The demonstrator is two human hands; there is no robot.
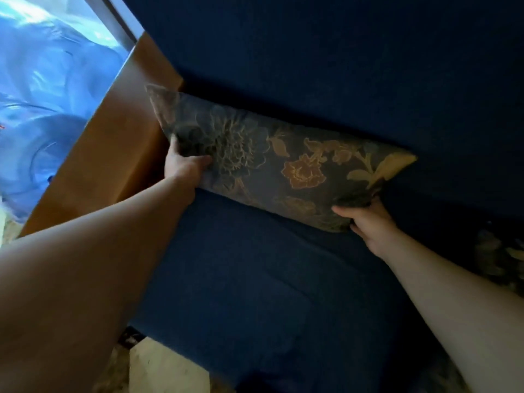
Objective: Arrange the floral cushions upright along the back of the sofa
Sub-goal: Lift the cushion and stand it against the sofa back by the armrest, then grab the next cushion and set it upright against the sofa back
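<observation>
A dark floral cushion [272,163] with gold and orange flowers leans against the backrest of the dark blue sofa [340,66], at its left end beside the armrest. My left hand [184,163] grips its left edge. My right hand [368,219] grips its lower right corner. The cushion's bottom edge rests on the blue seat [255,279]. A second floral cushion [502,259] shows partly at the right edge, behind my right forearm; how it stands I cannot tell.
A brown wooden armrest [113,154] borders the sofa on the left. Beyond it hangs a pale blue curtain [48,89] in bright light. A patch of light patterned floor [158,367] shows below the seat's front edge.
</observation>
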